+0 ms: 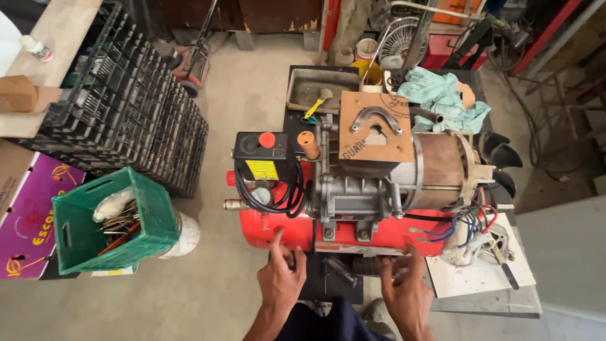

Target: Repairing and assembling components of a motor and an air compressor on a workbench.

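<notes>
1. Head view, centre of the frame: the red cylindrical metal air compressor tank (pixel 344 235) lies on a dark workbench (pixel 331 287), its long axis running left to right across the picture. The brass outlet fitting points to frame left; the loose coloured wires hang at frame right.
2. Your left hand (pixel 279 278) is at the tank's lower left edge, index fingertip touching the red shell, the other fingers loosely curled and gripping nothing.
3. Your right hand (pixel 407 292) sits at the lower right, fingers spread open beside the tank's near edge, holding nothing.
4. On top sit a grey ribbed cast-metal pump block (pixel 353 192), a black plastic switch box with a red knob (pixel 262 151) and a brown bare motor drum (pixel 442 170).
5. Room: bare concrete floor opens at lower left; a green plastic crate of tools (pixel 113 221) and a black lattice crate (pixel 132 101) stand well apart at frame left. A white board (pixel 480 275) crowds the bench's right edge.
</notes>
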